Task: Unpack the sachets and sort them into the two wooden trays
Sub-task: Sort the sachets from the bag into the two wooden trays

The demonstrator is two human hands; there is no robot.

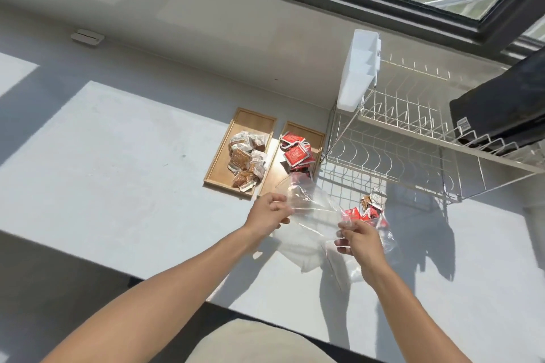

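Both hands pinch a clear plastic bag above the table: left hand at its far-left end, right hand nearer. Remaining sachets sit in the bag's right end, just beyond the right hand. Both wooden trays lie ahead-left, nearer the left hand.

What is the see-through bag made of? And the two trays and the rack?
Bag: thin clear plastic, probably; crinkly, shiny, see-through. Both trays: pale wood, smooth, tan with raised rims. Rack: thin wire, looks white-coated metal.
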